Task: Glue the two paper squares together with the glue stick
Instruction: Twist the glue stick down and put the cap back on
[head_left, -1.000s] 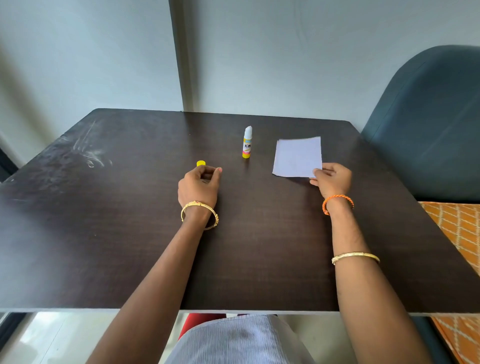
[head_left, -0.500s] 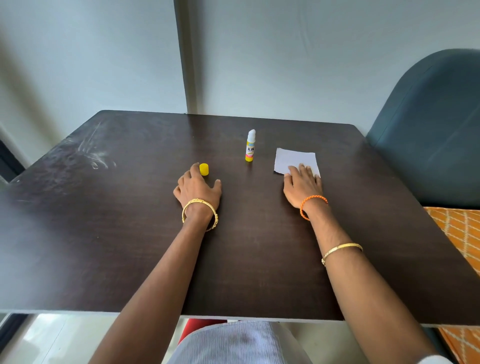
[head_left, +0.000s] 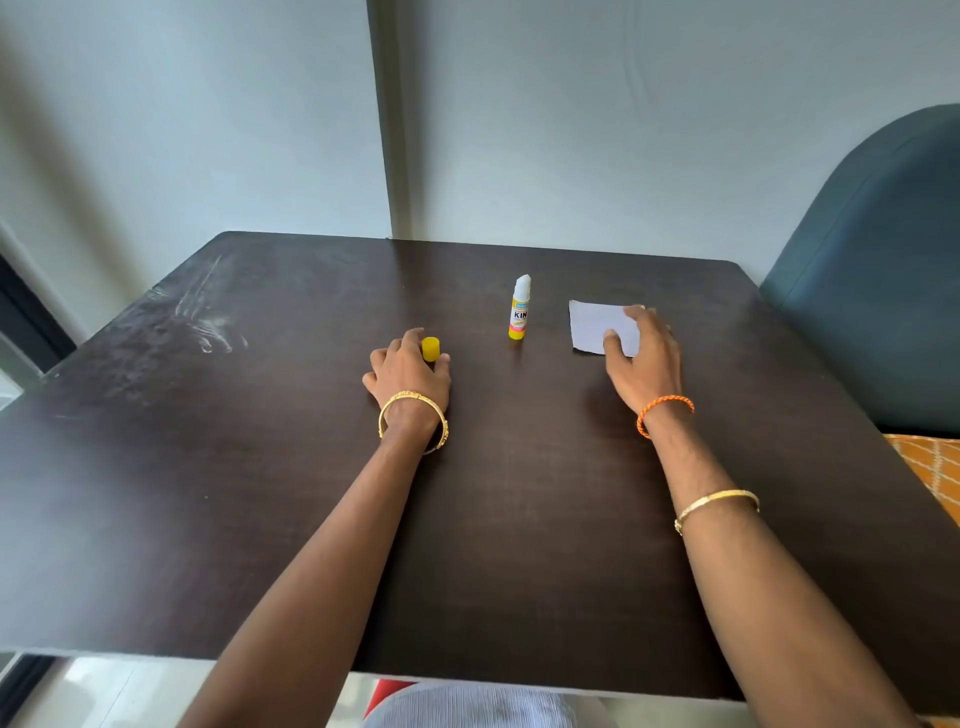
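Observation:
A white paper square lies flat on the dark table, right of centre; only one sheet shows, so I cannot tell whether a second lies beneath it. My right hand presses on its right half with straight, spread fingers. The uncapped glue stick, white with a yellow base, stands upright just left of the paper. Its yellow cap stands on the table further left. My left hand rests flat there, and the cap sits between its fingers and thumb without being gripped.
A teal upholstered chair stands against the table's right side, above an orange patterned cushion. A grey wall with a vertical post rises behind the far edge. Pale scuff marks cross the far left of the tabletop.
My right hand went from holding the paper's near corner to pressing flat on it, then slid right across the sheet. My left hand let go of the cap and lies flat beside it.

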